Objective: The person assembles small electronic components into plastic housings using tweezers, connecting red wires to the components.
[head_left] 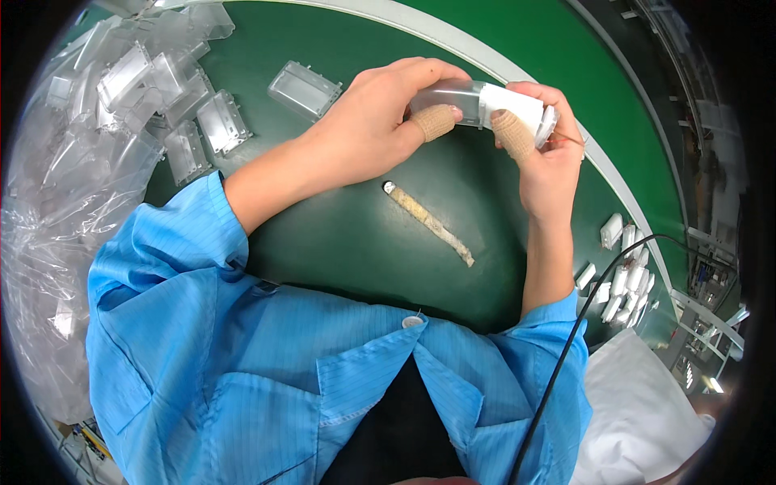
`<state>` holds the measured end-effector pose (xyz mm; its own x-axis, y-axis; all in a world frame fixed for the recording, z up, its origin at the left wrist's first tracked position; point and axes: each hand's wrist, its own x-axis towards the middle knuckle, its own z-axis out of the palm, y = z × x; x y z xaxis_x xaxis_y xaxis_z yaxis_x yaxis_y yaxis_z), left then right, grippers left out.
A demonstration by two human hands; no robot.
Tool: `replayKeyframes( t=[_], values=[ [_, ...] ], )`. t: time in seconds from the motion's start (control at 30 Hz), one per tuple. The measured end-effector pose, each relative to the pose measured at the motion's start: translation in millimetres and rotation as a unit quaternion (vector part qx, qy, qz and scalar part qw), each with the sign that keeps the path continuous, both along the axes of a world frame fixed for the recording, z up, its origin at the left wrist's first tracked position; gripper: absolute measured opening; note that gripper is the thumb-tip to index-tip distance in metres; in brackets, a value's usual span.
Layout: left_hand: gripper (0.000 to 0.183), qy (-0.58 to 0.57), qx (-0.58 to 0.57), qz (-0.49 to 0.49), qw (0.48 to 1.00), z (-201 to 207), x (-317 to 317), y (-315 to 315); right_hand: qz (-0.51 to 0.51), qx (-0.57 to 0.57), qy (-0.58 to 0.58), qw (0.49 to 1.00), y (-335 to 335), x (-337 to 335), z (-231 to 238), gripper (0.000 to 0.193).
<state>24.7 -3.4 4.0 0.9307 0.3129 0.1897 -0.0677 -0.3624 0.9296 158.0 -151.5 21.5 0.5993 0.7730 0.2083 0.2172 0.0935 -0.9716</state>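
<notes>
Bright, fairly even light, apparently from above, reaches my left hand [376, 113] and right hand [550, 174]. The green tabletop [339, 234] has a faint sheen and darkens near my blue shirt [267, 356]. Glare streaks the plastic bag [48, 234] on my left; the clear case [459, 95] I hold shines softly, and the white piece [511, 105] at its end looks almost washed out. My fingers appear sharp. The fisheye lens bends the table's pale edge [436, 26] into an arc, the corners go black, and a lamp [714, 385] glows among soft, small detail at the right rim.
</notes>
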Motion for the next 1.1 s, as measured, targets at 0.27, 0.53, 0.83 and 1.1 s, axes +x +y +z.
replayKeyframes(
  t=[0.27, 0.53, 0.83, 1.1],
  values=[
    [0.032, -0.067, 0.07, 0.021, 0.995, -1.9, -0.8, 0.3, -0.009, -0.013, -0.007, 1.0, 3.2, -4.5, 5.1, 0.033],
    [0.03, -0.068, 0.083, 0.011, 0.994, 0.9, -1.5, 2.5, 0.015, -0.027, -0.008, 1.0, -4.7, 1.1, 7.0, 0.029],
    [0.031, 0.028, -0.114, -0.1, 0.988, -1.5, 0.7, 9.3, 0.052, -0.07, 0.114, 0.99, -3.3, 8.7, 12.9, 0.026],
    [0.036, 0.094, -0.121, -0.115, 0.981, 2.8, -0.4, 10.2, 0.029, -0.073, 0.098, 0.992, -2.4, 7.2, 6.4, 0.023]
  ],
)
